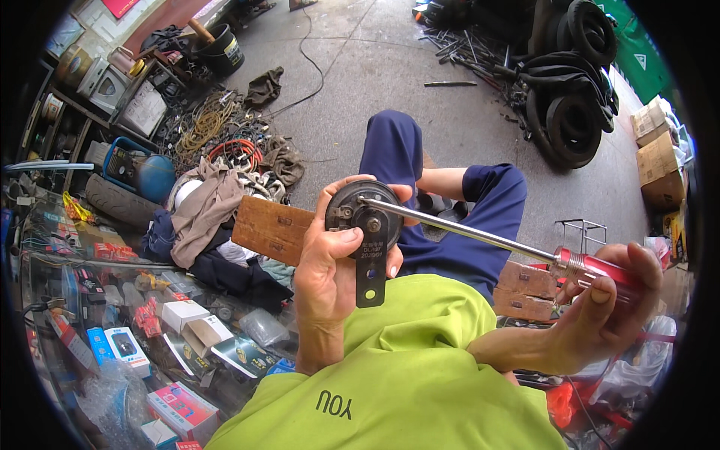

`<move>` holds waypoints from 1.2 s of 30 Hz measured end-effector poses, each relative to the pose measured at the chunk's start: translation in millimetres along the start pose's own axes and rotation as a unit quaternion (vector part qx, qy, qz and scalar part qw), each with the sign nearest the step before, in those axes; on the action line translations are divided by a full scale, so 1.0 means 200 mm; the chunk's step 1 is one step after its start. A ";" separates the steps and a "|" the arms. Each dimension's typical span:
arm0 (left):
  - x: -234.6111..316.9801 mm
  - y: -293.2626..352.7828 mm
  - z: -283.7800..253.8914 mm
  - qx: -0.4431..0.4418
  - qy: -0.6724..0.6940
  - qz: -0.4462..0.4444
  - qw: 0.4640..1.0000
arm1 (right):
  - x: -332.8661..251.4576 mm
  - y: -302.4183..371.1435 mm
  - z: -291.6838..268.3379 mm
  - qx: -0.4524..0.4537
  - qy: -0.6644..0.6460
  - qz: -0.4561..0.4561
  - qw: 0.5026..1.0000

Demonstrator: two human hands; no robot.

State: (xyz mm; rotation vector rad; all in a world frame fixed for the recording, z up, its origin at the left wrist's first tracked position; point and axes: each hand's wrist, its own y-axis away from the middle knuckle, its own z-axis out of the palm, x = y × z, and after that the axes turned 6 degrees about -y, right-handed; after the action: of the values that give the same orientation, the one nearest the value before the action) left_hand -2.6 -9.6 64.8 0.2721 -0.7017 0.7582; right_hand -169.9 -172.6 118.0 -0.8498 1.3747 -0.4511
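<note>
My left hand (330, 259) is closed around a round black vehicle horn (351, 214), its back turned up toward me. From its centre a flat black mounting bracket (371, 274) with holes points down toward my lap. In my right hand (600, 300) is a screwdriver (465, 229) with a red translucent handle. Its long steel shaft runs left across my lap, and the tip touches a small screw on the upper part of the horn's back. The thumb lies along the handle and the fingers curl behind it.
Below me is a wooden bench (274, 229). On the left stand boxed parts (184, 411), a pile of cloths (214, 217) and a blue compressor-like machine (142, 172). Tangled cables (214, 127) lie beyond. Old tyres (574, 127) are heaped at far right, near cardboard boxes (660, 169).
</note>
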 end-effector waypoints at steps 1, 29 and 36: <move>0.00 0.00 0.01 0.003 0.008 -0.003 1.000 | -0.01 0.00 0.01 -0.001 -0.001 -0.006 1.000; 0.03 -0.24 -1.02 0.228 -0.289 -0.206 0.906 | 0.93 -0.67 -0.02 0.243 -0.068 0.102 0.962; -0.07 -0.29 -1.09 0.180 -0.471 -0.356 0.787 | 1.65 -0.38 -0.75 -0.266 0.340 0.224 0.874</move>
State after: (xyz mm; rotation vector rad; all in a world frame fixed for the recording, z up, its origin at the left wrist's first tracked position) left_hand 136.6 44.9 -105.5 1.2527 -1.2787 -0.0527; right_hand -242.3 -498.6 -40.3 -0.7943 2.3569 0.0238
